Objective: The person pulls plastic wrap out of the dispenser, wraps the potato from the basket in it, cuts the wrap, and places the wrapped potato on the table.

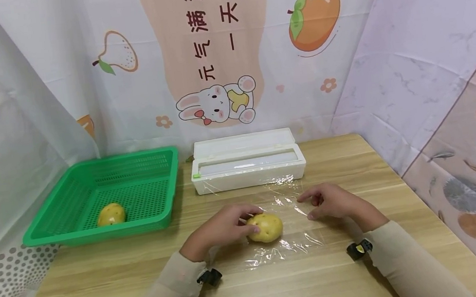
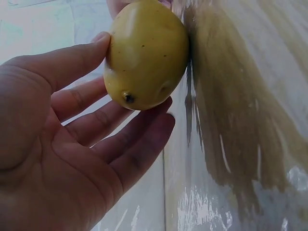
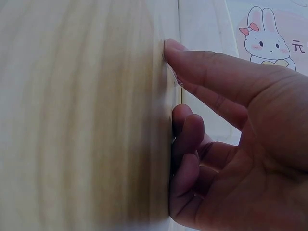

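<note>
A yellow potato (image 1: 265,227) lies on a sheet of clear plastic wrap (image 1: 284,248) spread on the table. My left hand (image 1: 227,225) holds the potato from its left side, thumb on one face and fingers on the other. The left wrist view shows the potato (image 2: 147,55) between them. At the right of the wrap is my right hand (image 1: 332,201), index finger and thumb apart and the other fingers loosely bent. In the right wrist view, the fingertips of the right hand (image 3: 216,120) are low at the table, with a bit of film by the thumb.
Behind the potato stands a white wrap box (image 1: 250,179), lid raised, a roll (image 1: 248,163) inside; the sheet reaches toward it. A green basket (image 1: 171,217) at the left holds another potato (image 1: 111,214). Printed curtains enclose the wooden table (image 1: 147,276).
</note>
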